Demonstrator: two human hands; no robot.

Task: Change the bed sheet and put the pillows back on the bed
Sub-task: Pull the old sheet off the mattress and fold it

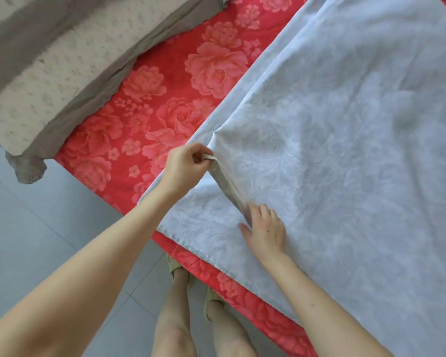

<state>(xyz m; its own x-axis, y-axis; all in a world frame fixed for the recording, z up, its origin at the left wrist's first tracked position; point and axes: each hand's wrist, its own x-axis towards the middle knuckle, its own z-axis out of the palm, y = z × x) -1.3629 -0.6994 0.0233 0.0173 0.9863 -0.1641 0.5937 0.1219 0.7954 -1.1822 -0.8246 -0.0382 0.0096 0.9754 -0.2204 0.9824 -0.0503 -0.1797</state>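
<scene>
A pale grey-white patterned bed sheet [345,130] lies spread over most of the bed, on top of a red floral mattress cover [165,99] that shows along the left and near edges. My left hand [186,166] pinches a raised fold of the sheet between thumb and fingers. My right hand [264,228] rests at the lower end of that same fold, fingers curled against it and palm on the sheet. The fold runs as a narrow ridge between the two hands. No pillows are in view.
A beige and grey-brown padded piece [49,68], like a folded mattress or cushion, lies across the upper left end of the bed. Grey floor tiles [36,240] lie to the left and below. My legs and sandalled feet [191,292] stand against the bed's near edge.
</scene>
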